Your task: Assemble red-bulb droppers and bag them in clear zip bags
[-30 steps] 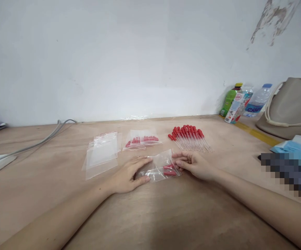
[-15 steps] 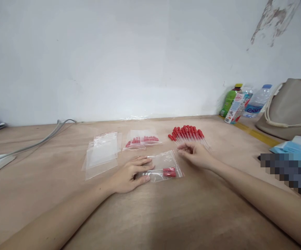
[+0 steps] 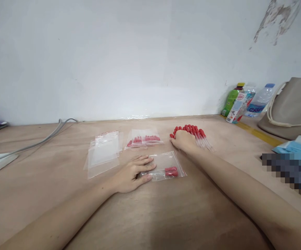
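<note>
My left hand [image 3: 133, 174] lies flat with its fingers spread, pressing on the left end of a clear zip bag [image 3: 163, 159]. Inside that bag are red-bulbed droppers [image 3: 171, 172], their bulbs toward the right end. My right hand [image 3: 185, 141] is at the left part of a fanned row of clear droppers with red bulbs [image 3: 201, 133]. Its fingers are curled closed among the bulbs; the hand covers several droppers, and what is between the fingertips is hidden.
Flat zip bags [image 3: 103, 151] lie in a pile at the left. Behind my left hand, filled bags [image 3: 145, 137] hold more red-bulbed droppers. Bottles [image 3: 232, 99] and a grey bag [image 3: 291, 107] stand at the right. A cable [image 3: 43, 139] crosses the left side, and a wall rises behind.
My right hand has moved forward and slightly left onto the row of droppers, and its fingers have curled in. My left hand still rests on the bag. The view has shifted slightly.
</note>
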Motion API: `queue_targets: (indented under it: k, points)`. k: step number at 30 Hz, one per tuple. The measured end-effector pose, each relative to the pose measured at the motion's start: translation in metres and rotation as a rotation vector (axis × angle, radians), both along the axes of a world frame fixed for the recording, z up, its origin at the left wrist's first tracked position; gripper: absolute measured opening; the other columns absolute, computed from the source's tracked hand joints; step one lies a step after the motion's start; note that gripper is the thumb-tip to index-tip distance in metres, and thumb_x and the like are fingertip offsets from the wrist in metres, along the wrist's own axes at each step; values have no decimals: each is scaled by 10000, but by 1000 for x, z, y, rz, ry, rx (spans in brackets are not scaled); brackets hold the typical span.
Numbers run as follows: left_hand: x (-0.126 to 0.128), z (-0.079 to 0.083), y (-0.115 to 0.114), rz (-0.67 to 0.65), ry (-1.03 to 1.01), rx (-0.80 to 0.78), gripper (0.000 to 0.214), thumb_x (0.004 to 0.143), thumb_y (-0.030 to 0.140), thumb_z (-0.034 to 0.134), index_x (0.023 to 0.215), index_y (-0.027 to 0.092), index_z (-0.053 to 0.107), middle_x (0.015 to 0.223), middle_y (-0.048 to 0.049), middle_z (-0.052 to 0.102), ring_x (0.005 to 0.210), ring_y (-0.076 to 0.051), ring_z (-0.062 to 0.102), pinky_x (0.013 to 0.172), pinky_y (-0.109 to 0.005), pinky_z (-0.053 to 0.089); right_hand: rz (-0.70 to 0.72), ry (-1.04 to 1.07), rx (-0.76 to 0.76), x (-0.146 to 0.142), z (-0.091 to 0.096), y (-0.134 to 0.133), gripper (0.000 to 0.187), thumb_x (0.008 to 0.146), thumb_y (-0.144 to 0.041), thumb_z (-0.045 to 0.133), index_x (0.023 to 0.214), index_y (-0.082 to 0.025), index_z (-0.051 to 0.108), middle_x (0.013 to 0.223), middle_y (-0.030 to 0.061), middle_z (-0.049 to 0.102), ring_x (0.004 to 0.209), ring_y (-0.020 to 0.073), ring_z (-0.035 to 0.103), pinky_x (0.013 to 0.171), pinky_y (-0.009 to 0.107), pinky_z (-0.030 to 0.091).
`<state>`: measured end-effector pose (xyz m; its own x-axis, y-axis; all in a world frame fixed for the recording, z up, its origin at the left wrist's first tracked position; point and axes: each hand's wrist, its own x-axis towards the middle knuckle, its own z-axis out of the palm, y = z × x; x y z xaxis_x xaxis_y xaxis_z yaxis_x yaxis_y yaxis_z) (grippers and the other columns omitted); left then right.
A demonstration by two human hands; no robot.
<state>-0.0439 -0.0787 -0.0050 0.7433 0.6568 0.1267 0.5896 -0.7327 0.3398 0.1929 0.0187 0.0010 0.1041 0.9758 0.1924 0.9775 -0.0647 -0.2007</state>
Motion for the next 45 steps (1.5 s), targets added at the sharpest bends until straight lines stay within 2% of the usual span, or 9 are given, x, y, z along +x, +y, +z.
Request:
queue_targets:
  k: [6, 12, 15, 19, 23, 28, 34, 40, 45]
  points:
    - [1, 0, -1, 11, -15, 8, 430, 868, 417, 421, 1272, 269, 429, 1375, -37, 352, 1280, -207, 296, 1062, -430, 225, 26, 20, 10, -10, -4, -1, 251, 788, -242, 468, 897, -94, 640, 989, 199, 615, 930, 283, 581, 745, 365, 418]
    - [1, 0, -2, 14, -15, 4, 429, 865, 411, 431, 1271, 275, 429, 1372, -37, 358, 1280, -222, 294, 1053, -445, 235, 64, 226, 5, 1, 7, -5, 269, 817, -327, 438, 793, -134, 623, 883, 149, 648, 876, 254, 604, 721, 343, 434]
    - [1, 0, -1, 8, -17, 8, 430, 864, 407, 433, 1270, 266, 433, 1368, -43, 365, 1274, -219, 307, 1052, -436, 242, 157, 489, 66, 17, 11, -11, 264, 847, -355, 381, 865, -160, 559, 845, 73, 650, 762, 153, 616, 646, 244, 453]
    - [1, 0, -1, 14, -21, 11, 432, 860, 409, 440, 1266, 261, 440, 1367, -44, 368, 1270, -214, 318, 1052, -426, 248, 192, 1010, 188, 39, 0, -29, 311, 767, -321, 512, 1013, -155, 419, 640, -17, 562, 513, 105, 543, 479, 214, 421]
    - [2, 1, -2, 22, -26, 5, 425, 862, 404, 439, 1265, 271, 437, 1368, -34, 368, 1271, -218, 315, 1044, -437, 263, 133, 1144, 168, 50, -17, -51, 496, 718, -281, 546, 1129, -176, 289, 554, -88, 448, 423, 102, 499, 409, 218, 409]
    - [1, 0, -2, 10, -37, 18, 424, 866, 398, 432, 1269, 266, 433, 1369, -40, 367, 1270, -224, 315, 1044, -449, 263, 170, 1258, 178, 43, -30, -63, 490, 700, -305, 571, 1088, -209, 287, 589, -79, 486, 520, 128, 588, 506, 257, 511]
    - [1, -1, -2, 17, -33, 24, 490, 862, 416, 432, 1317, 248, 361, 1371, -47, 369, 1275, -226, 304, 1055, -438, 251, 200, 1387, 21, 32, -33, -76, 398, 638, -291, 658, 907, -205, 378, 654, -27, 576, 627, 130, 618, 623, 272, 528]
    - [1, -1, -3, 27, -18, 37, 514, 864, 411, 430, 1336, 236, 325, 1371, -59, 368, 1270, -225, 313, 1048, -433, 266, 244, 1191, -1, 42, -30, -79, 389, 539, -343, 735, 791, -163, 499, 697, 14, 599, 529, 91, 529, 481, 223, 442]
    - [1, 0, -3, 28, -4, 46, 518, 867, 417, 421, 1342, 245, 310, 1375, -56, 363, 1272, -221, 309, 1047, -434, 267, 272, 1126, 2, 42, -30, -79, 336, 532, -376, 734, 714, -164, 547, 672, 22, 622, 546, 107, 538, 492, 233, 432]
